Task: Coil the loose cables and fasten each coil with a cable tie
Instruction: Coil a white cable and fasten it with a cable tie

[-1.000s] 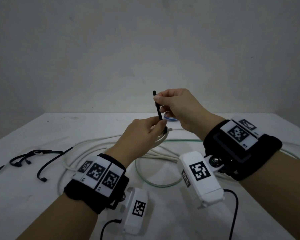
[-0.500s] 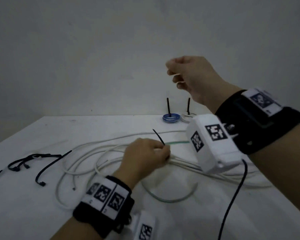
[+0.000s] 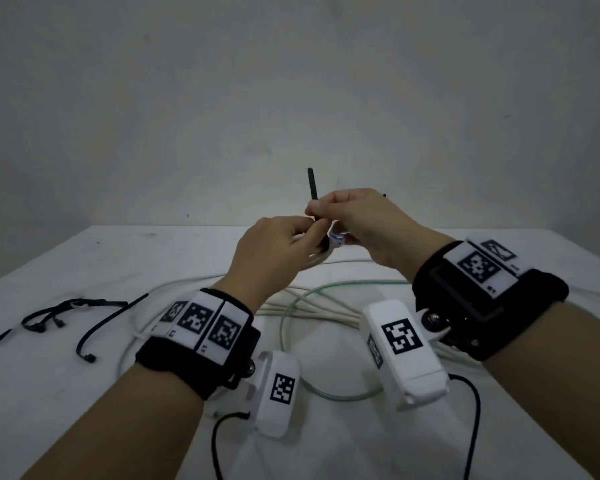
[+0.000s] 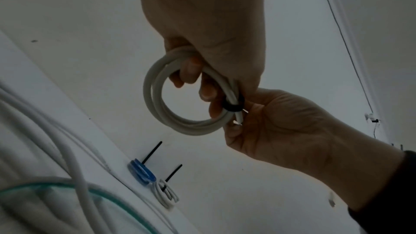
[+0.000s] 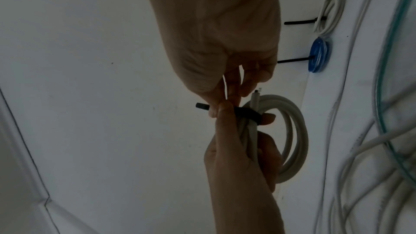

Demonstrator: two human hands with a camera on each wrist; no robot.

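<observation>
- Head view: my left hand [image 3: 274, 251] grips the white coil [image 3: 317, 258] above the desk [image 3: 84, 393], holding the turns bunched so they cannot spring apart while I fasten them.
- My right hand [image 3: 361, 226] pinches the black cable tie [image 3: 313, 190] just above the coil; I judge I am pulling its tail to cinch the band.
- Left wrist view shows what the head view hides: the band [image 4: 233, 107] already circles the coil's turns, beside the cable's cut end.
- Right wrist view alone shows two tied coils, blue [image 5: 318, 54] and white [image 5: 331, 13], lying beyond the held coil.
- Loose cables [image 3: 326, 306] lie on the desk beneath the coil, not yet wound.
</observation>
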